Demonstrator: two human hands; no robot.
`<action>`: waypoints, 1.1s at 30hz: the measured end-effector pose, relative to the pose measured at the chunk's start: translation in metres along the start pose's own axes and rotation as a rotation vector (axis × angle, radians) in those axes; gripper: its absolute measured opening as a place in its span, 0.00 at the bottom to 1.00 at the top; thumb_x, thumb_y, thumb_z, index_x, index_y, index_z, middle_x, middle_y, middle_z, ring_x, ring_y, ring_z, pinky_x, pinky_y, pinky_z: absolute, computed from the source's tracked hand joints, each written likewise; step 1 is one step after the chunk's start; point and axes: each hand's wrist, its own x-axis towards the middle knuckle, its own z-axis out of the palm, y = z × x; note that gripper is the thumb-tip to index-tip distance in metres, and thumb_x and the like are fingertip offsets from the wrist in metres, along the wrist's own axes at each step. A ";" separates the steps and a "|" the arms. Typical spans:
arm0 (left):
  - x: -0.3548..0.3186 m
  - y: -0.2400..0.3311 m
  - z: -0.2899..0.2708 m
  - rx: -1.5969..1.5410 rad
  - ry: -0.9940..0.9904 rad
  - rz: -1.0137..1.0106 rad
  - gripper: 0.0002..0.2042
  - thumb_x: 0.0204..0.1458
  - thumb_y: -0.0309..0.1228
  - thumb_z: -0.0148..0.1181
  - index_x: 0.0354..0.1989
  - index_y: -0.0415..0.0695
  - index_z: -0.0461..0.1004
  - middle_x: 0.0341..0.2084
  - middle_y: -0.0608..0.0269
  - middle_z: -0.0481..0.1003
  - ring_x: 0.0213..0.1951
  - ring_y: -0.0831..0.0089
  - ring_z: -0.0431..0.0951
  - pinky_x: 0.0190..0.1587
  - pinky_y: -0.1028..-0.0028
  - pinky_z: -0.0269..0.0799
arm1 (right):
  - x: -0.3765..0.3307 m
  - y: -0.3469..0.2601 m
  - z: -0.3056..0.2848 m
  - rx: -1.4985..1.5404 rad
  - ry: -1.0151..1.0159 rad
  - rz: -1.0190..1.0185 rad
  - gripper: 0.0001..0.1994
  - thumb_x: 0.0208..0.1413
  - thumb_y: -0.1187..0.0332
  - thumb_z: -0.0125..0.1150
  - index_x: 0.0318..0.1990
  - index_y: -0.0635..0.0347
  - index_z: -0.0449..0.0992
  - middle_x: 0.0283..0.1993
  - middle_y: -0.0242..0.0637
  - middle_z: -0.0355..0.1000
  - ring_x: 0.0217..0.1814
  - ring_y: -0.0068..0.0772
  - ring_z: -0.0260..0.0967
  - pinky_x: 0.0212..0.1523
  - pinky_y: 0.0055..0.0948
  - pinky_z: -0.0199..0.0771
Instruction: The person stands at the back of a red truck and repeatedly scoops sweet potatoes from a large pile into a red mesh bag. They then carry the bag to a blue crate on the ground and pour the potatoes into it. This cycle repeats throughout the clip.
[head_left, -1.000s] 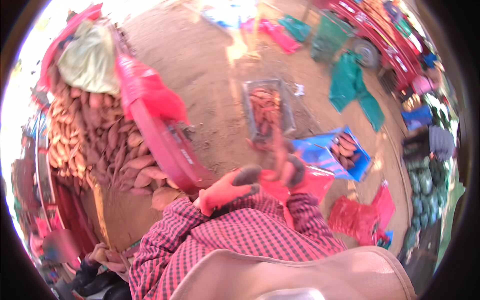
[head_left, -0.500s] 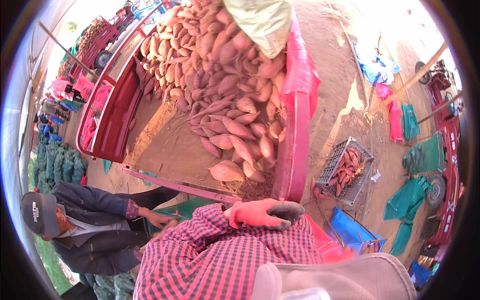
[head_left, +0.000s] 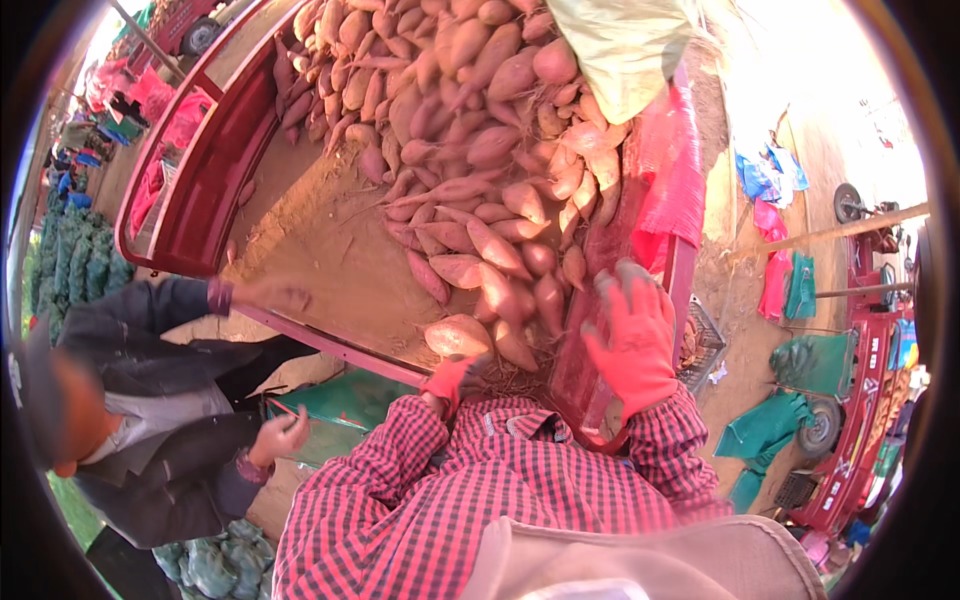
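Observation:
My left hand [head_left: 455, 380], in a red glove with a dark palm, is low at the rear edge of the truck bed. It is beside a large sweet potato [head_left: 457, 337]; its fingers are partly hidden and blurred. My right hand [head_left: 637, 335], gloved the same way, is open with fingers spread, over the red side panel [head_left: 590, 350] and holding nothing. Many sweet potatoes [head_left: 480, 215] lie heaped in the red truck bed [head_left: 330, 280], the pile spreading down towards my hands. Dry roots and soil [head_left: 520, 375] lie between my hands.
At the left, close to the bed, a person in a dark jacket [head_left: 160, 370] holds both hands apart. A pale green sheet [head_left: 620, 55] and pink mesh [head_left: 668, 190] cover the right side. Beyond it stands a grey crate [head_left: 706, 340]. A green sack [head_left: 350, 405] hangs below the bed.
I have come closer to the bed. My left hand has gone from before my body to the bed's edge, and my right hand has come up over the side panel. The other person's hands have parted.

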 end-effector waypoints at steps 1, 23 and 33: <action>0.015 -0.006 -0.014 -0.067 0.162 -0.064 0.22 0.63 0.33 0.61 0.63 0.39 0.70 0.47 0.60 0.80 0.46 0.71 0.80 0.49 0.71 0.76 | 0.011 -0.007 0.006 -0.147 -0.165 -0.036 0.32 0.49 0.61 0.73 0.62 0.61 0.72 0.67 0.50 0.64 0.74 0.53 0.57 0.73 0.55 0.56; 0.173 -0.052 -0.051 0.224 0.770 -0.087 0.22 0.53 0.39 0.72 0.50 0.36 0.77 0.37 0.54 0.81 0.37 0.68 0.81 0.39 0.67 0.78 | 0.063 -0.022 0.331 0.104 -0.429 0.302 0.51 0.34 0.39 0.78 0.64 0.64 0.68 0.68 0.60 0.61 0.71 0.61 0.59 0.69 0.48 0.62; 0.127 -0.054 -0.064 -0.106 0.900 0.234 0.24 0.48 0.42 0.77 0.43 0.34 0.80 0.33 0.51 0.82 0.33 0.66 0.82 0.34 0.65 0.79 | 0.154 0.052 0.443 0.972 -0.654 0.278 0.54 0.47 0.58 0.81 0.73 0.74 0.49 0.65 0.53 0.64 0.55 0.50 0.73 0.43 0.43 0.84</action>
